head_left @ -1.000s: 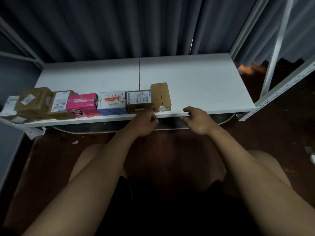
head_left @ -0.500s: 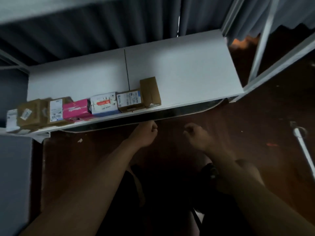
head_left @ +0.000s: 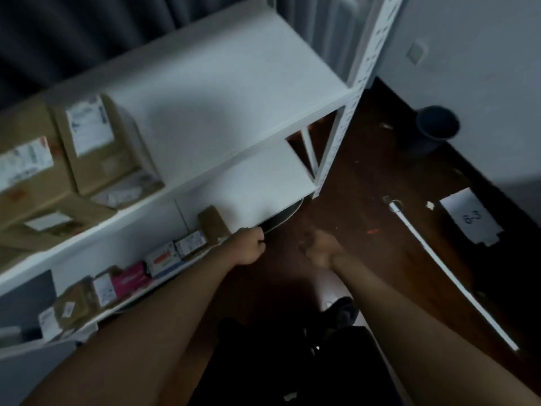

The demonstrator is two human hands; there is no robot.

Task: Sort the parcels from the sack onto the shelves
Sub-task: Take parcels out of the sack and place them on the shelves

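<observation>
Both hands have drawn back from the lower shelf point(head_left: 257, 183) empty, left hand point(head_left: 248, 247) fisted, right hand point(head_left: 319, 250) blurred, grip unclear; probably turning for the next parcel.

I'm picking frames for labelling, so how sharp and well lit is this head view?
Head view: dim overall; the right hand is smeared by motion blur, the left hand sharper; parcel labels on the upper shelf are too soft to read; wide-angle lens bends the shelf post.

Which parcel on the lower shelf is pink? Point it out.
The pink parcel, mid-row on the lower shelf, between a brown labelled box and a white one; the others are brown or white.
</observation>
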